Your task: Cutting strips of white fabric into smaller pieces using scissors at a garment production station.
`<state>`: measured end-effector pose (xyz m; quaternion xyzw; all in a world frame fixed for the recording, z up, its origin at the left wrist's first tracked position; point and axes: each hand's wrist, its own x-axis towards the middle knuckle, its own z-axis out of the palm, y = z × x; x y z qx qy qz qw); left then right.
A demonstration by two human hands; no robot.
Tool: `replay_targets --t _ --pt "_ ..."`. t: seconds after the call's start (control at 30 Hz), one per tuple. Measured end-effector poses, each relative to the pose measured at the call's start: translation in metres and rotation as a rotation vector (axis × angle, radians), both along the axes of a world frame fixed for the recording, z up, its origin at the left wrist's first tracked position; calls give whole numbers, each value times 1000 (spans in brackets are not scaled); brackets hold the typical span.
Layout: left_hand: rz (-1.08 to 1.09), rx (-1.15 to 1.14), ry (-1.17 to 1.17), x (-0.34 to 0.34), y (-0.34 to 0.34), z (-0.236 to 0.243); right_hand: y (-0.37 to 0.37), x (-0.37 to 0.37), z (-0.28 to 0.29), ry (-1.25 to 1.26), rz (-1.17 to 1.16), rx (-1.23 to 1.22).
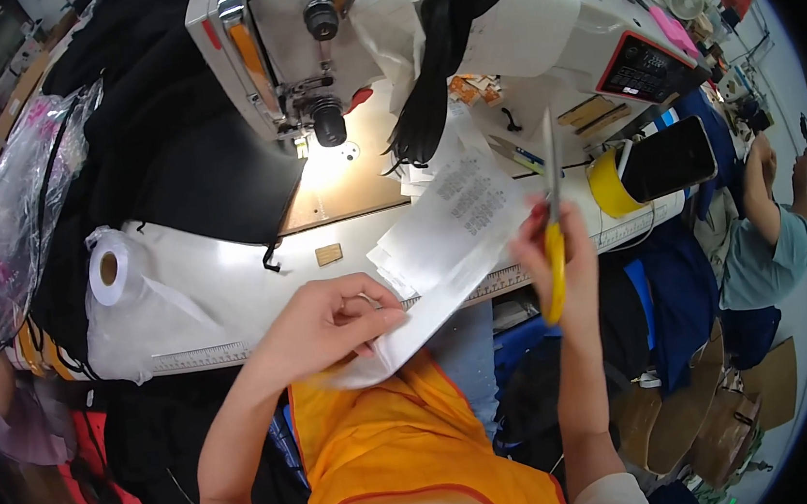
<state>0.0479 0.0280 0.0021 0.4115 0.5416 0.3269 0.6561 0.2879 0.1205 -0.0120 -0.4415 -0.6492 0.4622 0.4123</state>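
My left hand [337, 321] pinches the near end of a long white printed strip [456, 237], which runs up and right across the table edge. My right hand [558, 247] grips yellow-handled scissors [553, 218], blades pointing up, right beside the strip's right edge. Whether the blades touch the strip I cannot tell. An orange garment [412, 445] covers my lap below both hands.
A white sewing machine [306, 48] stands at the back with black fabric [170, 148] to its left. A white tape roll [112, 270] lies at the left, a yellow tape roll [608, 184] and a dark phone [671, 158] at the right. Another person [762, 237] sits far right.
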Motion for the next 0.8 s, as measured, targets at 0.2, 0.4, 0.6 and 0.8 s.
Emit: replay_targets --t 0.2,0.4,0.6,0.8 --pt "-20 119 61 1 -2 -14 31 7 -4 -137 -110 154" --pt "90 192 224 5 4 -22 29 4 -6 -432 -165 318" --pt "168 92 158 2 7 -24 -46 38 2 -300 399 -145" --pt "149 88 111 1 9 -25 -82 16 -29 -416 493 -360"
